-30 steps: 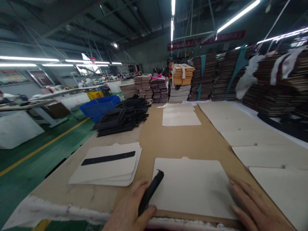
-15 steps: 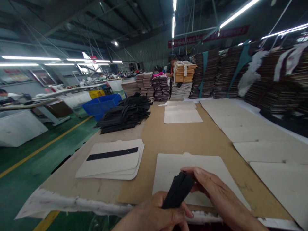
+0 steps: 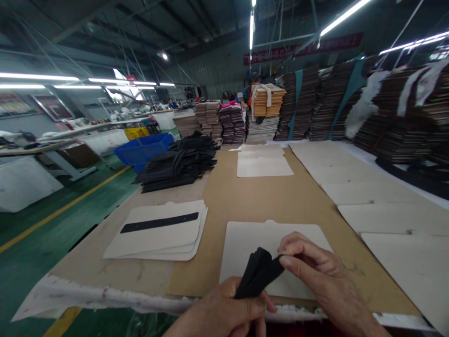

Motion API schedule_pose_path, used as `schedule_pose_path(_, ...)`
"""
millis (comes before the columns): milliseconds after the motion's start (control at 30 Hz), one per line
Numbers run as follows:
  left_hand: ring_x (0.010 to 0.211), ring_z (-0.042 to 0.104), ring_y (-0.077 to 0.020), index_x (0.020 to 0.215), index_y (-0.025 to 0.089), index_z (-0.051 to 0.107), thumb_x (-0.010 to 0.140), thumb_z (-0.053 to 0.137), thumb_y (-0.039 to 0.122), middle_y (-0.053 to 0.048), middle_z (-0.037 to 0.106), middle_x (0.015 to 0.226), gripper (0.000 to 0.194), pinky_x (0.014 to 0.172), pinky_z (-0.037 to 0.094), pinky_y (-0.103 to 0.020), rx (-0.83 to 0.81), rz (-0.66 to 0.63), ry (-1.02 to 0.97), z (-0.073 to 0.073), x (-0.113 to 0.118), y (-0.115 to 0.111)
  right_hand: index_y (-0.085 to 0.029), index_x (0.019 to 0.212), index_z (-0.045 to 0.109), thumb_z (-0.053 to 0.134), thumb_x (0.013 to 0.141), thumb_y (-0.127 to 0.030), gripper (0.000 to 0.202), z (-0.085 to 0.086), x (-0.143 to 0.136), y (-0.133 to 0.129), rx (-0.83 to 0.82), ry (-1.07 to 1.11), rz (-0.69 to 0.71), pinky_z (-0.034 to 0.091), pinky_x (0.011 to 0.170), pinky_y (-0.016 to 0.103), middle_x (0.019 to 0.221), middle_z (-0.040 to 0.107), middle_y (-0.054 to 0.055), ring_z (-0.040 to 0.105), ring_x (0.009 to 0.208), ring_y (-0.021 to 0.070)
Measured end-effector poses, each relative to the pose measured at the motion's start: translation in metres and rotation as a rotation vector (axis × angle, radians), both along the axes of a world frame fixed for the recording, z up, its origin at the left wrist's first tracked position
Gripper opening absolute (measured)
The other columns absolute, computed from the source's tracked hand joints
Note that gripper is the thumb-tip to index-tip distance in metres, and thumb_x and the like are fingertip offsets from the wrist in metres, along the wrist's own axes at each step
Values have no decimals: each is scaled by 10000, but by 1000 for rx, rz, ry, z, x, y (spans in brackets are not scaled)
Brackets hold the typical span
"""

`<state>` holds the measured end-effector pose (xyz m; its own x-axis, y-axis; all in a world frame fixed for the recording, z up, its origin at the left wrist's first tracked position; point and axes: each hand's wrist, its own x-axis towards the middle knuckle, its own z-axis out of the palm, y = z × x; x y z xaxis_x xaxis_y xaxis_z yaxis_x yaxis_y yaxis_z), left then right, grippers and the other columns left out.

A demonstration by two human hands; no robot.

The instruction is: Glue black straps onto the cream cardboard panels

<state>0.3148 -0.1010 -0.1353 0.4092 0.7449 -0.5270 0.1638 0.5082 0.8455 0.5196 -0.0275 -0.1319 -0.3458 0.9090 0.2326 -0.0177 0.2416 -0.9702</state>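
A bundle of black fabric strips [image 3: 253, 270] is clasped in my left hand [image 3: 228, 309], its upper ends fanning out above the fingers. The fingertips of my right hand [image 3: 315, 271] pinch the end of one strip [image 3: 271, 272], pulled away to the right from the others. Beneath both hands lies a cream board [image 3: 242, 238] with rounded corners and a small tab on its far edge. Left of it, a small pile of similar boards [image 3: 150, 243] carries one black strip [image 3: 159, 223] flat across its top.
A heap of black strips [image 3: 178, 164] rests at the table's far left, near a blue bin [image 3: 143, 147]. More cream boards [image 3: 264, 166] lie farther back, and overlapping ones [image 3: 396, 217] run along the right. Tall stacks [image 3: 396, 131] stand behind the table [image 3: 224, 196].
My right hand has gone from touching the bundle's top to pinching one strip's end and drawing it rightward. The bundle has split apart at the top. The view has shifted slightly.
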Motion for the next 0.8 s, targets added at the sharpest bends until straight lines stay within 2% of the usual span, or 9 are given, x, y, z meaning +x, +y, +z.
schedule_pose_path(67,387,331,-53,995,154,664,787,606,498,40,583,567,406,396,216,-199,0,-12,70,2,-2,-1,-227,683,642,685,828,-431,254,0,3,0,38,-44,-24,476,709,237,789,609,8,575,786,156)
schedule_pose_path(167,404,334,-55,947,167,662,793,599,461,70,515,528,337,417,214,-194,-18,-27,145,8,-10,-4,-224,715,640,667,838,-482,287,-2,12,5,13,-69,-140,476,701,247,810,634,15,588,790,165)
schedule_pose_path(300,443,358,-60,950,173,656,808,602,502,63,531,577,363,432,222,-200,-42,10,283,15,-29,-15,-222,743,593,648,844,-554,351,-5,27,15,-85,-16,-281,448,584,240,601,569,-18,553,599,139)
schedule_pose_path(400,444,338,-71,1021,169,649,794,606,606,70,505,551,495,436,214,-214,-7,139,372,17,-44,-26,-222,790,561,648,849,-557,352,-4,35,20,-125,1,-322,439,520,242,539,573,-29,513,479,119)
schedule_pose_path(500,419,296,-73,1095,156,627,799,569,687,83,454,452,611,453,192,-220,46,337,395,15,-54,-33,-213,879,567,730,775,-552,390,-2,41,24,-140,29,-398,438,463,235,551,620,-17,516,432,114)
schedule_pose_path(600,410,305,-66,1099,154,622,762,612,710,49,525,464,650,450,185,-213,77,535,297,11,-56,-33,-193,970,600,801,672,-563,515,-1,49,28,-196,4,-360,476,457,247,579,646,-4,568,455,135)
schedule_pose_path(667,416,339,-59,997,151,643,726,674,683,18,581,518,597,438,199,-205,104,604,235,7,-54,-30,-188,964,625,817,646,-563,529,-3,55,27,-247,-56,-294,509,482,258,623,669,11,607,494,148)
schedule_pose_path(733,426,383,-57,943,147,653,690,737,619,0,621,568,543,427,221,-194,121,603,226,3,-51,-25,-193,907,632,807,666,-561,474,-6,61,23,-301,-95,-260,524,504,257,642,685,24,628,518,152)
schedule_pose_path(800,442,441,-64,987,150,665,627,804,514,-6,664,647,531,420,263,-186,118,559,266,0,-47,-21,-201,849,618,791,693,-562,430,-10,66,16,-343,-86,-247,522,506,252,620,684,27,628,508,152)
